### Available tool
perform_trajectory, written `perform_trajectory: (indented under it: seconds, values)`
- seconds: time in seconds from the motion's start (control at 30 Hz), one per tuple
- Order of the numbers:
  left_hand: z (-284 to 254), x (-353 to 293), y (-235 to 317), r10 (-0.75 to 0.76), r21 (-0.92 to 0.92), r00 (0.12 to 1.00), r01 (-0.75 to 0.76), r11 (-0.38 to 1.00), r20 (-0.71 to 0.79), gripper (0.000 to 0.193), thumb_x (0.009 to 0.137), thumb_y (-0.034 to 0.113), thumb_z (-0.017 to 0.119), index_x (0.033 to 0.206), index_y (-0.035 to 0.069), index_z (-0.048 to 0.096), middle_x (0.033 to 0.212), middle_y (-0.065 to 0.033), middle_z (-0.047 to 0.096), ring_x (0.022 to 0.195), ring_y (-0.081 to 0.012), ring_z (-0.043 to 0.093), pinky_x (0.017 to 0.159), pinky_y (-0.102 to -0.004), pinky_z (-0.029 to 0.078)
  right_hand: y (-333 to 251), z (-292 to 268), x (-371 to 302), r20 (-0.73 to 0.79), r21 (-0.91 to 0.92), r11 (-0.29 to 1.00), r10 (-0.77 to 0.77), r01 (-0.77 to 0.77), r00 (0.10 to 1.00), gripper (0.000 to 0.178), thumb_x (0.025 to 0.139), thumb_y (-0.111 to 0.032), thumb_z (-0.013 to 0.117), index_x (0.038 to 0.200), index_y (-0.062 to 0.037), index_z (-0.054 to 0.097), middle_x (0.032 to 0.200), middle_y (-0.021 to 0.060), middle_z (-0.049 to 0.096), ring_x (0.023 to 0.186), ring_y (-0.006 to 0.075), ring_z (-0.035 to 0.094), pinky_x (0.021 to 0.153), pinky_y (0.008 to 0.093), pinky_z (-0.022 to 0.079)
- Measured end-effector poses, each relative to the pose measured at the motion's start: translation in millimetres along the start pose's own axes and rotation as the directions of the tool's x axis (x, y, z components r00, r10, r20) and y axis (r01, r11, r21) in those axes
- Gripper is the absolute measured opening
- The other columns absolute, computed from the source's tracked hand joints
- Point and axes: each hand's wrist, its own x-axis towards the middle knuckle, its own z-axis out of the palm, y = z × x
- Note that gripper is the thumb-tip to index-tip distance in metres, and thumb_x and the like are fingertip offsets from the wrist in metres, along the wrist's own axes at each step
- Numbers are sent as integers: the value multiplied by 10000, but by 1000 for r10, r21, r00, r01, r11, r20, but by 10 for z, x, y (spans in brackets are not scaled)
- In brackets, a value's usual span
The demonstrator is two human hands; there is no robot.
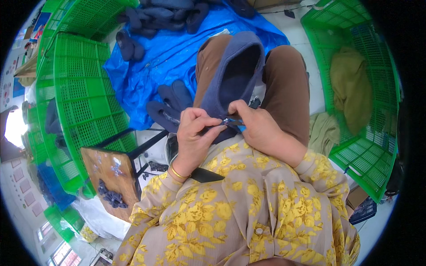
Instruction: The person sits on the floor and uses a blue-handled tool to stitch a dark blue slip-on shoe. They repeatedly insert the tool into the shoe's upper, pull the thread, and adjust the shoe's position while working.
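Note:
A navy felt slipper (246,48) rests in my lap between my knees, its wide dark opening facing up. Both hands meet at its end closest to my body. My left hand (195,133) pinches a small dark fabric piece there between thumb and fingertips, with tiny pale bits at the tips. My right hand (259,126) is closed at the same spot, thumb bent against the slipper's edge. Something thin and dark with a bit of bright blue shows under its fingers, too small to name. The right fingertips are mostly hidden.
Several navy slippers (173,99) lie on a blue tarp (146,80) ahead. Green plastic crates stand left (84,88) and right (364,155), the right one holding olive cloth (350,84). At my left, a wooden stool (95,162) carries small dark fabric pieces (111,195).

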Motion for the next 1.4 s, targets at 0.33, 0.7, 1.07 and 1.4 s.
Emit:
perform_trajectory:
  seconds: [0.33,0.7,1.07,1.4]
  values:
    - [92,-25,-11,-14,-33,999,13,999,-52,188,657,12,816,806,76,721,818,-26,561,809,-185,548,685,-288,451,-101,-21,56,-67,-111,987,-124,116,990,448,780,-3,601,1179,-104,424,828,162,652,709,379,649,607,469,502]
    - [98,10,92,44,-87,998,-48,995,-41,212,713,-28,774,893,42,687,919,-66,597,871,-195,578,724,-280,462,-134,-316,113,7,-224,963,-155,152,988,263,784,-21,605,1033,-105,596,916,123,638,772,338,647,641,438,495]
    - [57,81,125,69,85,994,-76,993,83,189,735,7,755,905,62,695,878,-64,588,878,-226,567,775,-316,447,-351,-521,154,-92,897,441,222,-16,971,31,992,-84,529,1022,-81,519,713,-43,514,570,29,424,496,193,327]
    - [68,120,156,161,146,982,-174,974,97,192,709,18,769,877,57,682,847,-59,583,821,-224,544,735,-321,410,-275,-635,-87,-174,479,878,101,-6,980,95,931,-92,595,1008,-41,616,652,5,537,553,97,496,516,270,411]
